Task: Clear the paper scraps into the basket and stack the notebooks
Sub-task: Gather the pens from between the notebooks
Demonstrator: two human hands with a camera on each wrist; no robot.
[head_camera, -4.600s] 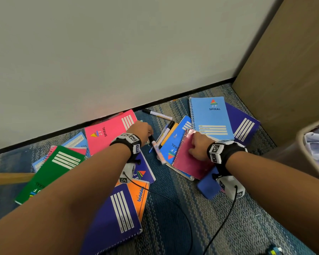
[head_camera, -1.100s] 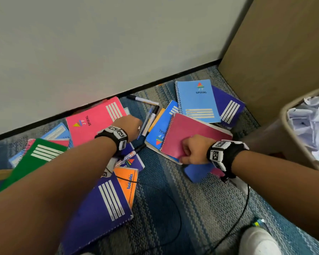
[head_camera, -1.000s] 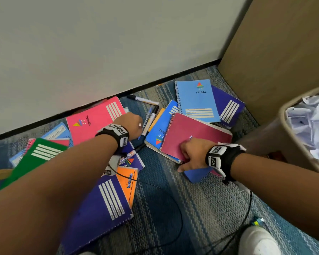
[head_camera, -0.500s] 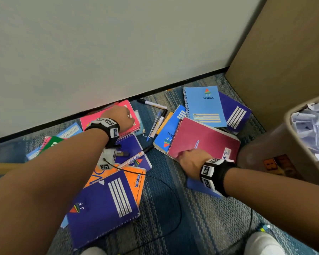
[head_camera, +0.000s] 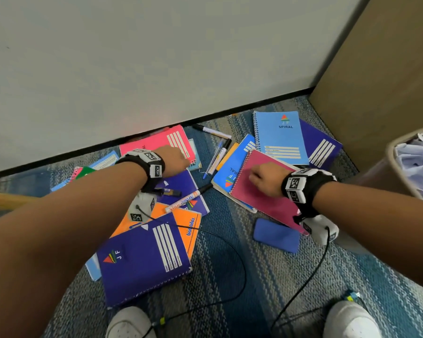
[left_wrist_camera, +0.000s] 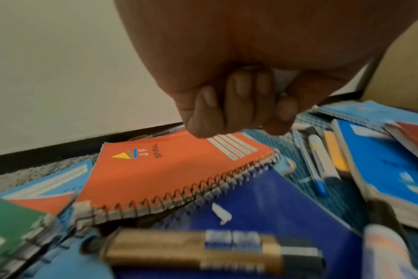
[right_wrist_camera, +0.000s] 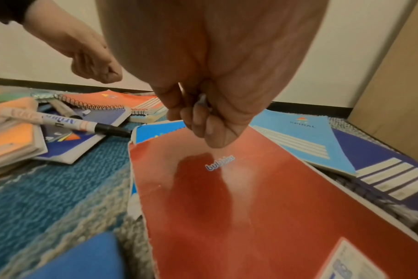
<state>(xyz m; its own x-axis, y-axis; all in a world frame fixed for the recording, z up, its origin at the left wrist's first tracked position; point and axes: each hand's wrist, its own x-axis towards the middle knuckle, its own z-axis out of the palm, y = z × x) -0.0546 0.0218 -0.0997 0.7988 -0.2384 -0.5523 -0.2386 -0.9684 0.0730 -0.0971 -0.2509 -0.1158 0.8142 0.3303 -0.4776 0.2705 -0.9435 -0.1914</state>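
Observation:
Several notebooks lie scattered on the carpet. My left hand (head_camera: 175,159) hovers over the pink spiral notebook (head_camera: 156,142), fingers curled round a white paper scrap (left_wrist_camera: 284,79). My right hand (head_camera: 261,178) is over the magenta notebook (head_camera: 259,203), which lies on a blue one (head_camera: 232,167); its curled fingers (right_wrist_camera: 203,120) pinch a small white scrap (right_wrist_camera: 202,99). Another tiny scrap (left_wrist_camera: 221,211) lies on a purple notebook (left_wrist_camera: 263,207). The basket (head_camera: 398,152) at the right edge holds crumpled paper (head_camera: 418,164).
A marker (head_camera: 185,201), a battery (head_camera: 169,192) and pens (head_camera: 216,157) lie among the notebooks. A flat blue object (head_camera: 276,235) sits on the carpet. A wooden panel (head_camera: 388,81) stands behind the basket. My shoes (head_camera: 130,323) and cables are in the foreground.
My right hand moved from the magenta notebook's near edge up over its middle. My left hand stayed over the pink notebook, and the head view shifted.

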